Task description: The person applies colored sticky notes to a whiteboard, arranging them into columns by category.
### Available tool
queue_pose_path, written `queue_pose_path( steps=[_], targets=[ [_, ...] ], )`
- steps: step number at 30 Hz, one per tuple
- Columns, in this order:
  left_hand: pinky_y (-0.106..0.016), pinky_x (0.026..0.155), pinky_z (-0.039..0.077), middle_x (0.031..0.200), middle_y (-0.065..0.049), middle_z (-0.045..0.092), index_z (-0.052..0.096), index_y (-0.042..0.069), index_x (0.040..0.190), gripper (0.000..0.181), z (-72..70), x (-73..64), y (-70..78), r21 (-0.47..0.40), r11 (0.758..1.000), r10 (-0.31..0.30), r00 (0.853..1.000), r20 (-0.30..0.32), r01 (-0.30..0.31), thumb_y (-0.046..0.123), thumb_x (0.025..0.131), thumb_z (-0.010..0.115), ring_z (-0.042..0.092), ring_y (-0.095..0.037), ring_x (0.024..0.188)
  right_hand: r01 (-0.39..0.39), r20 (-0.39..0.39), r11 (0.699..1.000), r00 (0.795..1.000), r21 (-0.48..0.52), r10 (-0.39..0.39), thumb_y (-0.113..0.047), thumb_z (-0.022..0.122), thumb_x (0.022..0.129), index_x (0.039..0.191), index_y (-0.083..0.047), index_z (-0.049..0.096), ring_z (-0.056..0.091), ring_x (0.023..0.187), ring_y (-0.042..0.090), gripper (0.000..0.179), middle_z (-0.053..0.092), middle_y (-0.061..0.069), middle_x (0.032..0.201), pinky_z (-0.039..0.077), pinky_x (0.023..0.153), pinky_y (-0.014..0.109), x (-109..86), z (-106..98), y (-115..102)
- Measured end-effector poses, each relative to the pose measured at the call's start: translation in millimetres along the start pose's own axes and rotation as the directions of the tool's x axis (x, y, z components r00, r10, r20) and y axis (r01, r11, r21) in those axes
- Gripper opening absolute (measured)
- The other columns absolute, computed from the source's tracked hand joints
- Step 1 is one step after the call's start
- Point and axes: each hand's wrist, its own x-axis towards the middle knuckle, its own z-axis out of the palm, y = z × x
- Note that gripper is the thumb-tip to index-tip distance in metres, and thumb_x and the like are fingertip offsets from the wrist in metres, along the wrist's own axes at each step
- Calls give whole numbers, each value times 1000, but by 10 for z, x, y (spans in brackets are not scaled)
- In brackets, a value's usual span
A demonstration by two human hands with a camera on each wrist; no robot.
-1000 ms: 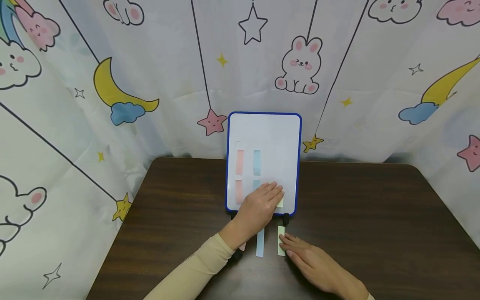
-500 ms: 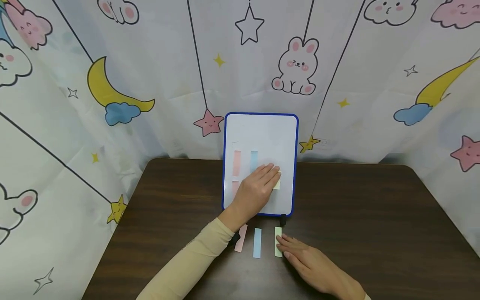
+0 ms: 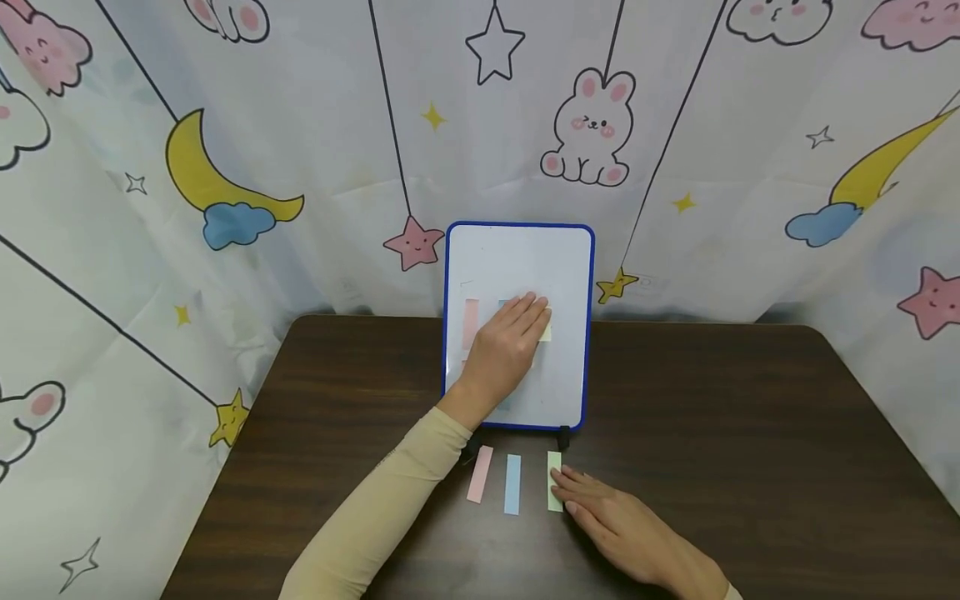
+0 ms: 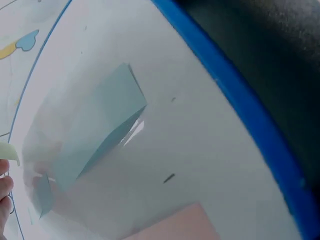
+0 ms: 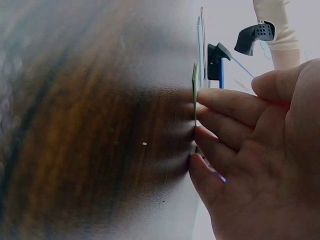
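A small whiteboard (image 3: pixel 525 258) with a blue frame stands on the table. My left hand (image 3: pixel 501 346) lies over it, fingers straight, with a pale green sticky note (image 3: pixel 547 332) showing beside the fingertips. In the left wrist view that green note curls at its edge near the fingertips. A pink note (image 3: pixel 470 323) is on the board's left side; the blue notes (image 4: pixel 105 120) are mostly hidden by the hand in the head view. My right hand (image 3: pixel 622 529) rests on the table, its straight fingers touching a pad of green sticky notes (image 3: pixel 553 493).
A pink strip (image 3: pixel 480 475) and a blue strip (image 3: pixel 512 485) lie on the dark wooden table (image 3: pixel 720 400), left of the green pad. Black feet (image 3: pixel 564 437) hold the board up. Behind the table hangs a printed curtain (image 3: pixel 337 150).
My left hand has moved up the whiteboard, and the green note by its fingertips shows higher than before. My right hand stays at the green pad. The head view has shifted slightly.
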Motion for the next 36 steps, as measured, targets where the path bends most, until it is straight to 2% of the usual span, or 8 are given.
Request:
queue_pose_path(
  steps=[8,13,22,25,29,36],
  targets=[
    [-37,115,46,132,-10,70,71,3,127,28,64,46,-22,5,1000,-20,1000,14,20,3,101,61,65,-24,127,-17,5,1000,1000,4,17,-40,34,112,146,-18,58,44,147,21,47,47,-5,158,46,113,52,4,-2,-4],
    [-37,115,45,133,-11,69,70,3,128,29,76,14,-16,17,1000,-1,999,33,0,7,100,63,65,-24,128,5,-13,1000,1000,-2,-5,-39,34,112,144,-17,60,47,146,23,47,49,-2,156,47,111,52,-2,-3,-19],
    [-36,116,44,135,-9,68,72,5,127,28,116,-5,-22,30,998,56,998,18,-57,9,100,64,62,-24,131,16,-32,1000,999,-4,-16,-38,34,112,144,-15,60,46,146,23,47,49,-2,156,47,112,52,-9,3,-6],
    [-36,116,44,135,-9,68,71,5,127,29,124,-8,-34,41,996,73,997,38,-75,10,99,66,62,-24,131,17,-31,1000,999,0,-17,-38,35,112,144,-15,60,47,145,23,46,49,-2,156,47,111,52,-12,1,-13],
    [-36,117,43,137,-9,67,70,4,129,33,115,-14,-37,55,997,59,996,68,-62,14,98,69,61,-24,133,18,-26,1000,1000,6,-18,-39,34,112,144,-16,59,47,145,23,47,49,-2,156,47,112,53,-10,-4,-12],
    [-37,117,43,137,-11,67,70,3,129,32,127,-23,-13,33,999,35,996,76,-37,13,98,68,61,-25,132,23,-34,1000,999,-5,-24,-38,34,112,143,-16,60,47,146,22,47,50,-3,156,47,112,52,-8,6,10]
  ],
)
